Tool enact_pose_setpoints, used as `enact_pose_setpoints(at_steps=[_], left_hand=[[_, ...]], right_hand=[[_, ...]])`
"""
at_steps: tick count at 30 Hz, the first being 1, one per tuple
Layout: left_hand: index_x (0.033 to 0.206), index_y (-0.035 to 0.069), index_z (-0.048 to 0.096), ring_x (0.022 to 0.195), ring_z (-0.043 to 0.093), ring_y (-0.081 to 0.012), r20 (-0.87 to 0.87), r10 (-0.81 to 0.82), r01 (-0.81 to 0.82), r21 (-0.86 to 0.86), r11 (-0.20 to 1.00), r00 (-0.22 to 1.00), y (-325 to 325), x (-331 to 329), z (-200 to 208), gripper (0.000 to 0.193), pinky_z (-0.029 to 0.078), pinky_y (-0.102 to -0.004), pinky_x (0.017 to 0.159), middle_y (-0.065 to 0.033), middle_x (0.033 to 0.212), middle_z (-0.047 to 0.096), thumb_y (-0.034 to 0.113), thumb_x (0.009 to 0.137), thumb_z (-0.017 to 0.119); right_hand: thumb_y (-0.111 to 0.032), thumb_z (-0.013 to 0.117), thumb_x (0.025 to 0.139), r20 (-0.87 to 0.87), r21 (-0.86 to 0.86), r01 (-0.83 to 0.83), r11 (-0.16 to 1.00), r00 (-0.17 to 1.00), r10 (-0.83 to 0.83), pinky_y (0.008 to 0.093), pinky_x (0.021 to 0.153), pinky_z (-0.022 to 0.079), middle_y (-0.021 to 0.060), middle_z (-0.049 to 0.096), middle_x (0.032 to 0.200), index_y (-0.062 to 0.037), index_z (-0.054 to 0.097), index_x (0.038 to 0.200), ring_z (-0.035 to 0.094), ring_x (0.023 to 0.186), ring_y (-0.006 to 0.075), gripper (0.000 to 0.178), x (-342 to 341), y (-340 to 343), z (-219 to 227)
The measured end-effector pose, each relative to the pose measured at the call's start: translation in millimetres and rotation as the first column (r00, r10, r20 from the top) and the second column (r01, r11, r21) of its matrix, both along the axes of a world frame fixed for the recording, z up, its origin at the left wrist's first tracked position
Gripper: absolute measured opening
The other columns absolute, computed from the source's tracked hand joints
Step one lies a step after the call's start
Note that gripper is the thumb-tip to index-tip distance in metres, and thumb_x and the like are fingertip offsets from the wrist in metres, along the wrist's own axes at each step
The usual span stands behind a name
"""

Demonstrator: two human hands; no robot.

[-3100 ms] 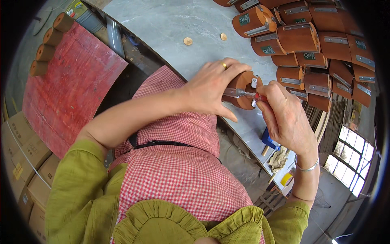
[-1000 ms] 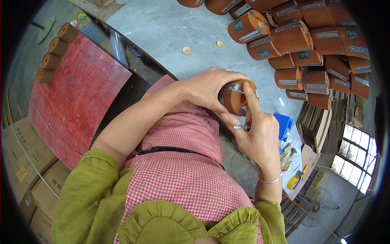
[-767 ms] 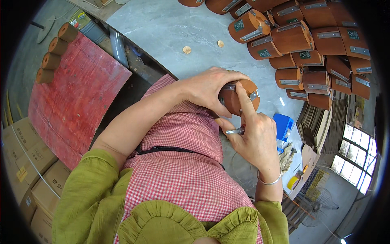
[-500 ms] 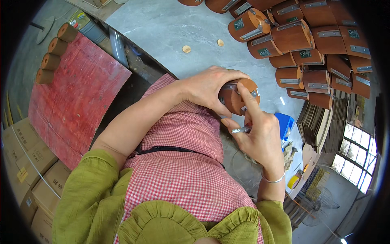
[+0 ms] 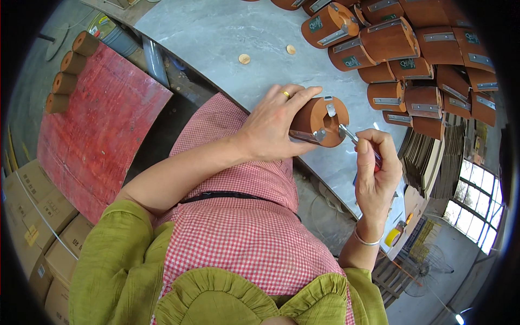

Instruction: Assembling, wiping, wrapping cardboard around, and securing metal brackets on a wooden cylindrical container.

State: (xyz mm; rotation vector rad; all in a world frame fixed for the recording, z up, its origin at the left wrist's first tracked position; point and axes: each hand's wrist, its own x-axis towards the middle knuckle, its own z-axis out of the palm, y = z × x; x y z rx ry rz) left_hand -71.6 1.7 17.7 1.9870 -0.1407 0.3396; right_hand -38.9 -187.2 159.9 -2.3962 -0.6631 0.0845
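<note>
My left hand (image 5: 276, 122) is closed round a brown wooden cylinder (image 5: 307, 118) at the table's near edge. The cylinder lies on its side, its hollow end turned to the right. Metal clips and fittings sit around that end's opening. My right hand (image 5: 379, 173) grips a screwdriver (image 5: 349, 134) with a silver shaft and a reddish handle, mostly hidden by the fingers. The shaft's tip is at the rim of the cylinder's opening; whether it touches a fitting I cannot tell. Beyond my left hand, two small round wooden discs (image 5: 244, 58) lie on the table.
Many similar brown cylinders (image 5: 389, 40) with metal strips are piled at the far right of the grey table (image 5: 195, 38). Cardboard sheets (image 5: 420, 162) stand at right, near yellow tape (image 5: 392, 236). Left are a red board (image 5: 103, 124) bearing several cylinders (image 5: 73, 62), and cartons (image 5: 38, 189).
My right hand has moved right, off the cylinder's end, and turned the screwdriver so its shaft points at the opening. The cylinder has rotated in my left hand, which has shifted its grip.
</note>
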Motion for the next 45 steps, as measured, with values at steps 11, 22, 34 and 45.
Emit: enact_pose_setpoints(at_steps=[11,22,34,45], left_hand=[[0.145,0.006,0.054,0.126,0.054,-0.0367,0.003,0.048,-0.048,0.083,0.995,0.999,-4,1,-6,0.095,0.048,-0.0493,0.106,-0.0168,0.131,0.057,0.045,0.068,0.095],[0.144,0.006,0.054,0.125,0.055,-0.0377,0.009,0.036,-0.037,0.066,0.997,0.999,-4,1,-8,0.095,0.047,-0.0497,0.107,-0.0175,0.131,0.058,0.044,0.067,0.095],[0.143,0.006,0.054,0.122,0.056,-0.0361,0.018,0.042,-0.043,0.061,0.997,0.999,-4,1,-7,0.094,0.047,-0.0483,0.105,-0.0164,0.130,0.060,0.041,0.066,0.095],[0.148,0.006,0.045,0.124,0.056,-0.0392,0.086,0.110,-0.111,0.005,0.994,0.990,-18,-3,-6,0.100,0.048,-0.0500,0.104,-0.0184,0.134,0.056,0.034,0.065,0.095]], right_hand=[[-0.007,0.069,0.101,0.234,0.066,0.006,0.998,0.972,-0.021,0.0246,0.050,0.039,0.0026,0.060,0.064,-0.0044,0.055,0.084,0.052,0.052,0.0073,0.022,-2,6,-19],[-0.007,0.069,0.101,0.323,0.036,0.004,0.999,0.946,-0.016,0.0262,0.051,0.039,0.0039,0.056,0.066,-0.0036,0.055,0.082,0.050,0.052,0.0103,0.024,3,18,-29],[-0.004,0.073,0.096,0.348,-0.169,-0.076,0.983,0.928,0.131,0.0342,0.051,0.043,0.0096,0.056,0.070,-0.0027,0.056,0.084,0.053,0.053,0.0246,0.021,12,26,-13],[-0.007,0.080,0.091,0.304,-0.246,-0.170,0.954,0.921,0.243,0.0363,0.051,0.047,0.0112,0.060,0.070,-0.0028,0.060,0.083,0.059,0.054,0.0265,0.022,11,40,-4]])
